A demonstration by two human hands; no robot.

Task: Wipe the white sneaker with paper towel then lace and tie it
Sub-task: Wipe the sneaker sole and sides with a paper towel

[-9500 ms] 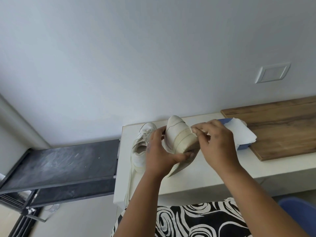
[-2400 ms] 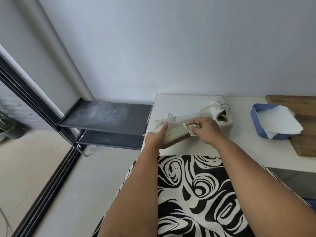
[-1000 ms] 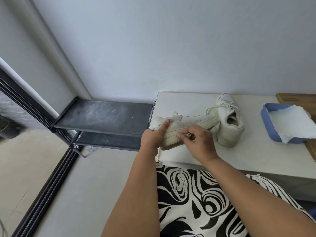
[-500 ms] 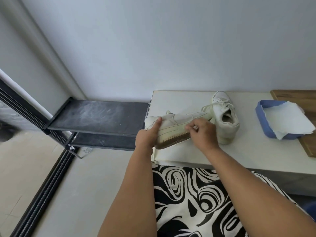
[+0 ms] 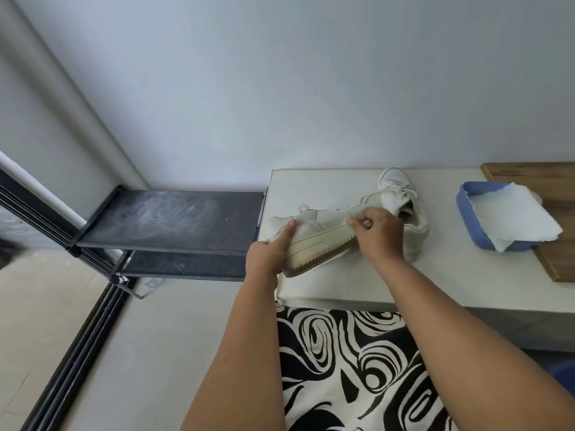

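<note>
I hold a white sneaker (image 5: 317, 231) on its side over the left end of the white table (image 5: 367, 281), sole toward me. My left hand (image 5: 270, 253) grips its heel end, thumb lying along the upper. My right hand (image 5: 378, 234) is curled at the toe end of the sole edge, pinching a small wad of paper towel that is mostly hidden by the fingers. A second white sneaker (image 5: 404, 206) with loose laces stands just behind my right hand.
A blue tray (image 5: 466, 219) holding paper towels (image 5: 516, 222) sits at the right, partly on a wooden board (image 5: 529, 175). A black two-level shoe rack (image 5: 174, 219) stands left of the table. Black-and-white patterned fabric (image 5: 357, 362) covers my lap below.
My right hand has slid along the sneaker's sole edge toward the toe end. My left hand keeps its hold on the heel end. The view shifted a little.
</note>
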